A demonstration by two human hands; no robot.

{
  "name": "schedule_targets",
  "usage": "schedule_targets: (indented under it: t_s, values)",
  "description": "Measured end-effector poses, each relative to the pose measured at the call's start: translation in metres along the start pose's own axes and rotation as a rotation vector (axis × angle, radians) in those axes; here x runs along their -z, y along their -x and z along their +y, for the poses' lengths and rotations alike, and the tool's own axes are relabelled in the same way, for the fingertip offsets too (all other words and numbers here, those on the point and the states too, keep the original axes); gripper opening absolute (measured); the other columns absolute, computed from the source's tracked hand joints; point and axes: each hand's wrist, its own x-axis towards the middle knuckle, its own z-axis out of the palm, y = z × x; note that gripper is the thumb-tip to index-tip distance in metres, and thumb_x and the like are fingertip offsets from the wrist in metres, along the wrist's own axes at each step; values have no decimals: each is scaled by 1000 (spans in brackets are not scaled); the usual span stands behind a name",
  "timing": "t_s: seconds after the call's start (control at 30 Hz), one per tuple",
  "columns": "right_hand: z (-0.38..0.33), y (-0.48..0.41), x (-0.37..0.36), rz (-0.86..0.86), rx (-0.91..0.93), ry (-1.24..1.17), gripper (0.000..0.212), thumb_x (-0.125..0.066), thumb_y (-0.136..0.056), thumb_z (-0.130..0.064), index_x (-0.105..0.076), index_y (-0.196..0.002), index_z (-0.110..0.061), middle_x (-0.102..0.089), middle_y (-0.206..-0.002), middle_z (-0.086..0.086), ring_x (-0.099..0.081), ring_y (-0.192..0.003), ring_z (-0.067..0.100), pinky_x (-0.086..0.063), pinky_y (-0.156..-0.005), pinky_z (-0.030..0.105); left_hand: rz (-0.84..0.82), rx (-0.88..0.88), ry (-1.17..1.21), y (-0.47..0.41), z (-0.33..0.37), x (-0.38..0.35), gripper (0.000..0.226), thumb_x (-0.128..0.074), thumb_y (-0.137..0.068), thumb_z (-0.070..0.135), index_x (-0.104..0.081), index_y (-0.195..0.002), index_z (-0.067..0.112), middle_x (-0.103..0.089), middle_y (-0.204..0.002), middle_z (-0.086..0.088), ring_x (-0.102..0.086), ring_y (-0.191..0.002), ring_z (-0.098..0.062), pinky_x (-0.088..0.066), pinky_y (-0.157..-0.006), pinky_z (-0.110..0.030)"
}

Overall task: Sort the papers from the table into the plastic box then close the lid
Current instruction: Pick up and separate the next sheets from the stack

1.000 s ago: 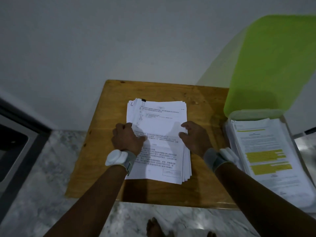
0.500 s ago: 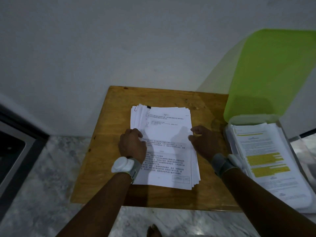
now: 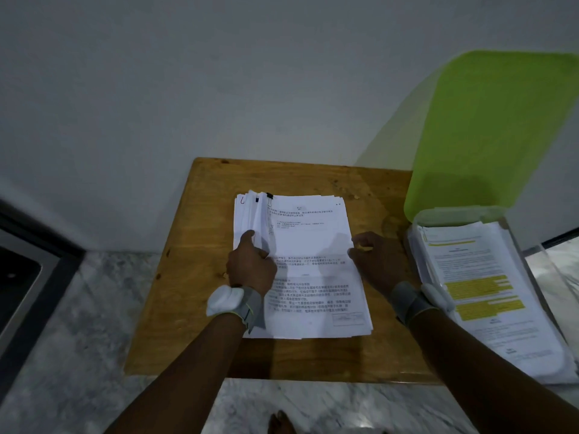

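A stack of white printed papers (image 3: 308,245) lies in the middle of a small wooden table (image 3: 194,292). My left hand (image 3: 250,264) rests on the stack's left edge, index finger lifting the top sheets there. My right hand (image 3: 377,261) is at the right edge, fingers curled around the edge of the top sheets. At the right stands a clear plastic box (image 3: 438,216) holding papers with yellow highlights (image 3: 482,292). Its green lid (image 3: 498,133) stands open, upright against the wall.
The table stands against a white wall (image 3: 219,73). A marble floor (image 3: 78,339) runs around it, with a dark frame (image 3: 28,277) at the left. A binder clip (image 3: 269,195) and a red paper clip (image 3: 242,200) sit at the stack's top left corner.
My left index finger has pushed in under the top sheets at the left edge and raised them. My right hand slid outward to the stack's right edge.
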Motion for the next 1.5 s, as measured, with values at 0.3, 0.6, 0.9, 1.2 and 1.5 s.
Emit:
schedule_targets:
  t_s: [0.3, 0.6, 0.9, 1.2, 1.5]
  values:
    - [7, -4, 10, -14, -36, -58, 14, -64, -84, -14, -70, -95, -9, -73, -96, 9, -67, -89, 30, -56, -85, 49, -105, 33, -124, -13, 16, -10, 40, -73, -71, 18, -57, -107, 9, -66, -115, -14, -62, -105, -32, -54, -85, -35]
    - [20, -10, 6, -25, -52, -45, 28, -63, -87, -27, -66, -114, -19, -69, -112, 5, -63, -103, 24, -54, -93, 46, 6, -54, -234, -22, 17, -16, 23, -73, -70, 13, -70, -87, 27, -61, -112, -2, -49, -115, -27, -39, -96, -37]
    - [25, -23, 8, 39, -112, -105, 25, -60, -82, -32, -63, -106, -31, -65, -105, -8, -62, -102, 18, -51, -92, 35, -98, 158, 392, -15, 25, -13, 40, -76, -69, 2, -51, -87, 26, -68, -83, -4, -65, -77, -22, -52, -64, -27]
    - [9, -17, 1, -4, -1, -4, 27, -67, -82, -26, -67, -109, -21, -71, -112, 4, -64, -102, 26, -48, -95, 34, -131, 27, 270, -1, 16, -10, 12, -57, -89, 4, -61, -96, 13, -69, -95, -12, -65, -90, -34, -54, -71, -33]
    - [-12, -15, -27, -116, -106, 41, 64, -76, -72, -54, -59, -116, -10, -67, -121, 10, -64, -107, 30, -53, -89, 37, 199, -90, 86, -35, 2, 60, 28, -52, -91, 11, -53, -119, 7, -64, -117, -18, -61, -106, -37, -46, -84, -34]
